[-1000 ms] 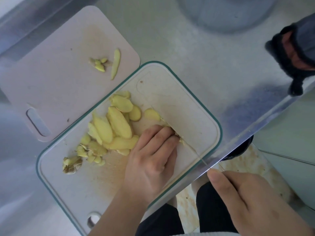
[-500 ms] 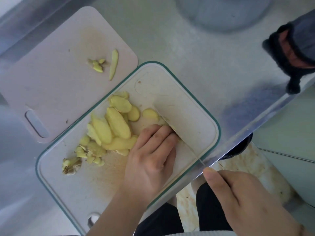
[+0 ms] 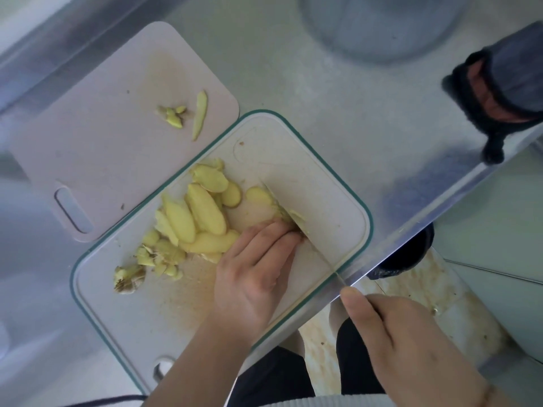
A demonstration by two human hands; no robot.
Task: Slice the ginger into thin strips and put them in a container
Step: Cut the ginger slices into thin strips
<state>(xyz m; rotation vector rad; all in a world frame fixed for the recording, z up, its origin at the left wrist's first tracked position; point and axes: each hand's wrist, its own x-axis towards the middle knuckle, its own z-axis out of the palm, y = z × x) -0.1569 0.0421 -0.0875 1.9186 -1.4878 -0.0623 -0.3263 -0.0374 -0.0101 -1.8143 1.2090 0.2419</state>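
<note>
Two boards on the steel counter (image 3: pixel 338 92): a pale board (image 3: pixel 97 136) at its left edge carrying about four ginger scraps (image 3: pixel 199 114), and a green-rimmed board (image 3: pixel 357 207) toward the front edge bearing a pile of roughly ten ginger slices (image 3: pixel 202 214). Left hand (image 3: pixel 255 274), fingers curled, presses down the ginger piece being cut (image 3: pixel 289 215) at mid-board, just beyond its fingertips. The knife (image 3: pixel 293 218), one only, runs diagonally along that piece from the right hand (image 3: pixel 411 345), which grips the handle off the front edge; no container identifiable.
</note>
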